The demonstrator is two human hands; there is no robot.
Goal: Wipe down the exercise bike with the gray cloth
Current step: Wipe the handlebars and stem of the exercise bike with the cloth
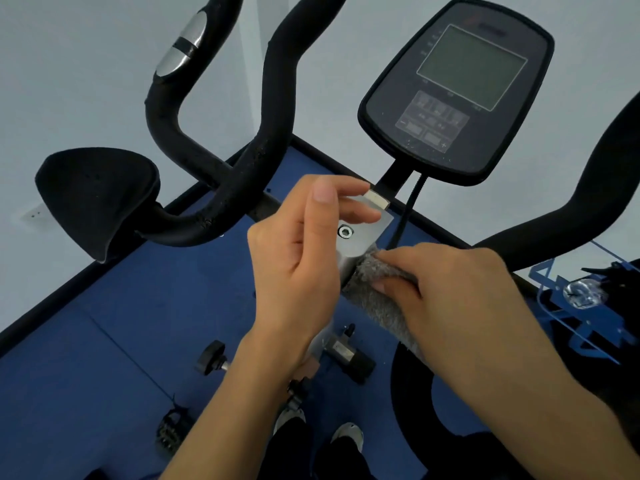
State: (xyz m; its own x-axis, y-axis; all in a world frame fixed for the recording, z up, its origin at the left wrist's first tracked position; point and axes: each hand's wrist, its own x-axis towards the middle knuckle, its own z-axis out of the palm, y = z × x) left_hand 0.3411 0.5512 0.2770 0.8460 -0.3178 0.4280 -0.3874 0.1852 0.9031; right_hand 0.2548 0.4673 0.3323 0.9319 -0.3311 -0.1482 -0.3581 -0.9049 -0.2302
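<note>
Exercise bike (273, 133), black handlebars, console (457, 91) upper right; silver bracket (360, 237) at stem top. Left hand (298, 258) rests on bracket, fingers loosely curled, holding nothing. Right hand (450, 289) closed over gray cloth (377, 303), pressing it around stem just below bracket. Blue floor (121, 341) beneath

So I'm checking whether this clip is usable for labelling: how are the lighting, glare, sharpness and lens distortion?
Head view: soft, even light with no hard shadows; slight glare on the silver handlebar insert and the console screen; wide-angle bending curves the floor edge and handlebars; left hand, right hand and gray cloth are fairly sharp, while console markings are too soft to read.
</note>
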